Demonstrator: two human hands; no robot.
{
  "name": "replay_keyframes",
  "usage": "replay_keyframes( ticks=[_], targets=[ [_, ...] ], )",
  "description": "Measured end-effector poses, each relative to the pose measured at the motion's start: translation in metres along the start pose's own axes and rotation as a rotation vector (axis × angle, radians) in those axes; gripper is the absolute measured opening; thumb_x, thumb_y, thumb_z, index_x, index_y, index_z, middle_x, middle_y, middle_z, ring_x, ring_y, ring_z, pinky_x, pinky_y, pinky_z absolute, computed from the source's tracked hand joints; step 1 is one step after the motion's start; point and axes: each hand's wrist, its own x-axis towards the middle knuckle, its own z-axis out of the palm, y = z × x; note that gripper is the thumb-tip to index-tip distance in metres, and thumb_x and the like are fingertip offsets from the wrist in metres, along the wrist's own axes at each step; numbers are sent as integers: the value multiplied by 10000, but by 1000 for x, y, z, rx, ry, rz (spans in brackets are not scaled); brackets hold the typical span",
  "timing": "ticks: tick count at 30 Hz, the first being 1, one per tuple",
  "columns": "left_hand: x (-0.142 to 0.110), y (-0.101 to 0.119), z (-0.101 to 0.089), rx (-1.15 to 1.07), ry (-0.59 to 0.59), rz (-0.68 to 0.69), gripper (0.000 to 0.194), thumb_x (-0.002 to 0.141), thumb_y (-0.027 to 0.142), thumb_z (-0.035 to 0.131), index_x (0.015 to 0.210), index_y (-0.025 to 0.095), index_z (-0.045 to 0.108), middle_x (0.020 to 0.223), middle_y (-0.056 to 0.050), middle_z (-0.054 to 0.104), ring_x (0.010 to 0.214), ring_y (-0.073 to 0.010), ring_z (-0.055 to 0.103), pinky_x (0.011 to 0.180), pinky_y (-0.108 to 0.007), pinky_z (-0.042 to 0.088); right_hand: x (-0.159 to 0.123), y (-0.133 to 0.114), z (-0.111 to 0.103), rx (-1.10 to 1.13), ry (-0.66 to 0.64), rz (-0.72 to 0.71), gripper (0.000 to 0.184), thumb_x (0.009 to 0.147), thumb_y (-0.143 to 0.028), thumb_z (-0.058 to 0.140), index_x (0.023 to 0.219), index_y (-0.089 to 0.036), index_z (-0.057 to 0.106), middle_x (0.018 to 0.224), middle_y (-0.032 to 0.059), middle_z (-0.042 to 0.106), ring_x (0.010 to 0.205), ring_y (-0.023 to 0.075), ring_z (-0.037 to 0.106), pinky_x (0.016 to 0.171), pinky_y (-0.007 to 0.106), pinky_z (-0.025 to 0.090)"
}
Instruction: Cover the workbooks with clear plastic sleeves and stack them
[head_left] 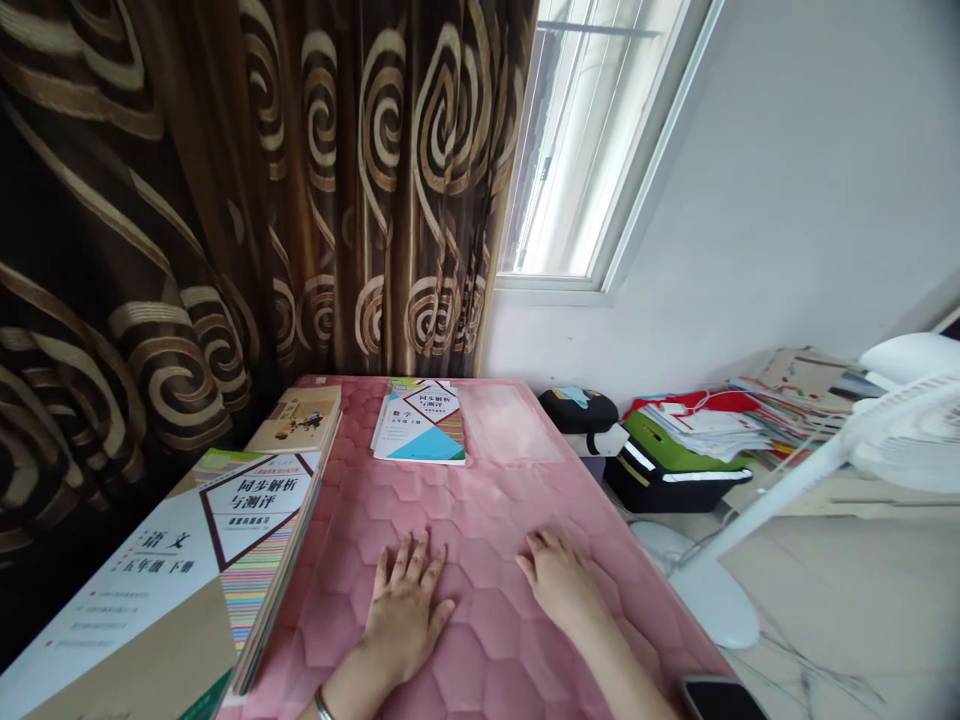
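My left hand [409, 605] lies palm down on the pink padded cover [491, 640], its fingers spread, a metal bracelet on the wrist. To its right, my right hand [561, 575] rests on the same cover with loosely bent fingers and the thumb apart. Nothing shows in either hand. Beyond them, near the far edge, lies a small stack of books topped by a white and blue workbook [420, 425]. Left of my left hand is a larger stack, with a white and tan workbook [172, 570] on top and a tan book [296, 418] behind it.
A dark phone-like object [720, 697] sits at the near right edge. A white fan [731, 535] stands on the floor to the right. Beyond it are a green and black box [667, 465] and piled papers [799, 390]. A patterned curtain [322, 190] hangs along the left and back.
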Motion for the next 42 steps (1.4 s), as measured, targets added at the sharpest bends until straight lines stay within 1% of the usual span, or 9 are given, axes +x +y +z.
replay_keyframes(
  ticks=[3,8,14,20,26,33,36,38,42],
  targets=[
    [-1,-2,3,-9,33,17,577,948,497,297,1484,329,167,1579,-35,98,1452,-293,100,1153,-588,131,11,-24,-17,35,56,-75,359,941,-251,360,1143,-168,645,1257,137,599,1088,251,594,913,344,434],
    [-1,-3,6,-30,47,30,579,947,519,288,1481,331,166,1577,-38,97,1451,-303,114,1149,-594,142,66,-63,-37,-1,156,-268,422,915,-147,373,1313,-160,515,1303,144,578,1133,211,576,916,277,432],
    [1,-9,18,-47,105,47,591,937,568,275,1477,370,137,1578,-24,104,1448,-298,143,1144,-586,178,139,-93,-25,-220,172,-407,512,868,-14,338,1358,-92,460,1410,225,461,1278,254,476,1017,377,396],
    [1,-11,22,-53,108,61,598,939,564,264,1480,360,111,1577,-43,114,1448,-306,136,1141,-601,167,161,-101,-11,-271,152,-470,480,867,-31,366,1332,-60,479,1313,254,540,1217,290,528,998,415,414],
    [0,-10,17,-81,82,64,602,939,563,249,1486,342,134,1579,-44,105,1451,-304,100,1145,-605,149,166,-100,-12,-301,174,-487,444,878,-14,328,1292,-32,487,1266,257,564,1168,276,560,962,399,434],
    [-1,-10,15,-90,75,53,617,929,599,216,1485,336,172,1580,-47,108,1452,-300,101,1150,-600,127,161,-104,-65,-285,228,-512,280,906,-84,384,1075,-94,607,1054,188,657,976,247,620,851,353,475],
    [-1,-10,15,-64,94,57,610,931,589,233,1484,340,177,1582,-42,117,1451,-298,128,1150,-589,144,136,-103,-86,-272,272,-516,285,922,-106,384,1128,-120,581,1080,166,650,976,239,615,821,337,472],
    [0,-11,16,-40,105,61,599,934,573,253,1483,343,181,1583,-34,124,1451,-294,142,1150,-577,157,108,-99,-90,-249,311,-543,281,930,-116,390,1139,-144,576,1056,136,660,949,221,618,801,318,466],
    [0,-10,20,-41,94,26,602,928,568,286,1477,322,249,1558,-46,257,1420,-303,259,1135,-565,225,37,-79,-71,-165,396,-754,249,925,-100,405,1044,-174,611,899,74,680,816,191,619,709,298,455]
  ],
)
